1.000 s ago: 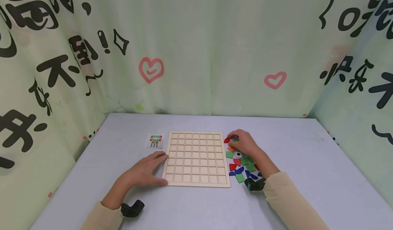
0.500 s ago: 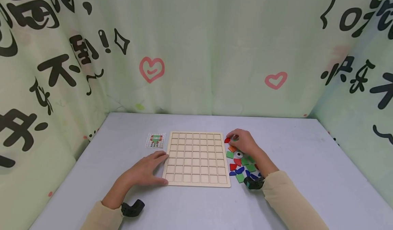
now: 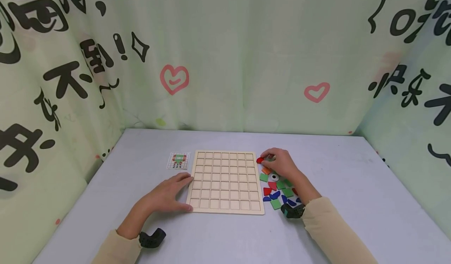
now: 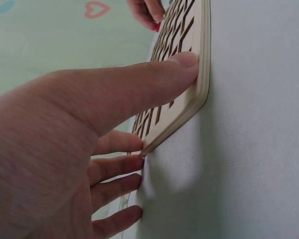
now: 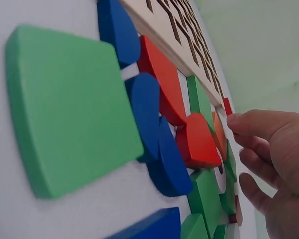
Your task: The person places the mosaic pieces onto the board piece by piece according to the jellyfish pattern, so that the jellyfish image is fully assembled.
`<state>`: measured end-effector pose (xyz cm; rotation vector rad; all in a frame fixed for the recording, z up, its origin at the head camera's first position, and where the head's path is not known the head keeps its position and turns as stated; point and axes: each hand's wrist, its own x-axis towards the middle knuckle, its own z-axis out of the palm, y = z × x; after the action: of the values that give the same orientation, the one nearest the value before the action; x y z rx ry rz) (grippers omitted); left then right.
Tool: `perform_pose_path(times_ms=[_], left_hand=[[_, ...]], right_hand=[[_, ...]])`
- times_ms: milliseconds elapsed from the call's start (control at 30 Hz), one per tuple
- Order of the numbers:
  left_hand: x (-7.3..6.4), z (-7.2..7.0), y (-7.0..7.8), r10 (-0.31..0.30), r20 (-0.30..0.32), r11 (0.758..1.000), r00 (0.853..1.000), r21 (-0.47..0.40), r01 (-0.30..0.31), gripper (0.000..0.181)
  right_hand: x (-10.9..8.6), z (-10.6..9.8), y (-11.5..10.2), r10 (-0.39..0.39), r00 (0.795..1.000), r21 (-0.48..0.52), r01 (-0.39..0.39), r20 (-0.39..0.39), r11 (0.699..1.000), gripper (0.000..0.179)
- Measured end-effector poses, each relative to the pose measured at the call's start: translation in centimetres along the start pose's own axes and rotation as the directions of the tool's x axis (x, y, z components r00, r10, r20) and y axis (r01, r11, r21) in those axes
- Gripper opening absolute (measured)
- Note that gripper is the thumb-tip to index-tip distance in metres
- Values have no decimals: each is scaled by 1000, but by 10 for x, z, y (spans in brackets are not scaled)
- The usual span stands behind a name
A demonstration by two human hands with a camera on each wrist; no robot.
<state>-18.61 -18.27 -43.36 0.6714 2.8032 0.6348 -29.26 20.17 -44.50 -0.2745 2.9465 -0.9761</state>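
My left hand (image 3: 169, 193) rests at the left edge of a wooden grid board (image 3: 225, 181). In the left wrist view its thumb lies on the board's frame, and its fingers extend along the side edge. Beyond the board's upper right corner, my right hand (image 3: 280, 163) pinches a small red block (image 3: 260, 160) between thumb and fingers. The red block (image 5: 227, 105) is mostly hidden behind the thumb in the right wrist view, so its full shape does not show.
Right of the board lie several flat blocks: green squares (image 3: 275, 204), blue half-rounds (image 3: 275, 195), red rounded ones (image 3: 267, 192), an orange one (image 3: 266, 170) and a white eye disc (image 3: 274, 177). A card with a robot picture (image 3: 178, 160) lies left of the board.
The red block at my right fingertips has shifted slightly left, toward the board. My left hand stays on the board's left edge.
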Motion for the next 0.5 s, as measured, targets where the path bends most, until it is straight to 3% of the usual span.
perform_pose_path(times_ms=[500], left_hand=[[1, 1, 1, -37, 9, 999, 999, -14, 37, 88]], right_hand=[[-2, 14, -20, -41, 999, 91, 40, 8, 995, 19]])
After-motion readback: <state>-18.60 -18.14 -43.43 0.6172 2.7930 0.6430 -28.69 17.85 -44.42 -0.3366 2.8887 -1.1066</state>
